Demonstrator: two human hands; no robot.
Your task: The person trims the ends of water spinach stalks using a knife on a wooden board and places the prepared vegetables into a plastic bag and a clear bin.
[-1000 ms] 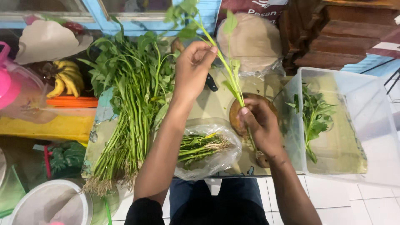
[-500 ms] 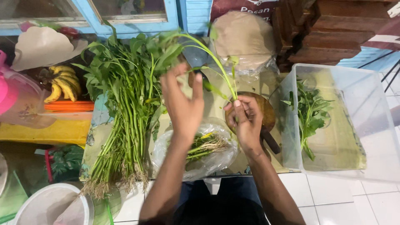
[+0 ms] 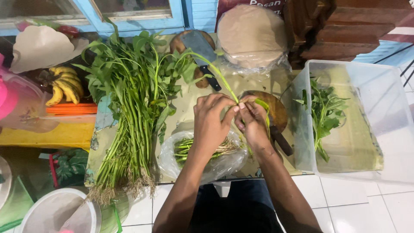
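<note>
Arching up and away from the hands, the green stem is held at its lower end, right above the middle of the table. Its long axis runs from the fingertips up and to the left, with the leafy tip drooping near the cleaver on the round wooden board. So the free length lies ahead and to the left, and the pinched end is about level between both hands.

The left hand is closed around the stem just below the bend, fingers curled over it. The right hand is pressed up against it, thumb and fingers pinched on the same stem, with a short green piece sticking out beside the knuckles. Both are touching, so neither is really nearer; the left one sits on the side the stem runs off to.

Just below the hands a clear plastic bag with cut stem ends is lying open. The big bundle of greens is laid out to the left, roots toward the person. Off to the right, a clear plastic tub with picked leaves in it is seen, well apart from the hands.
</note>
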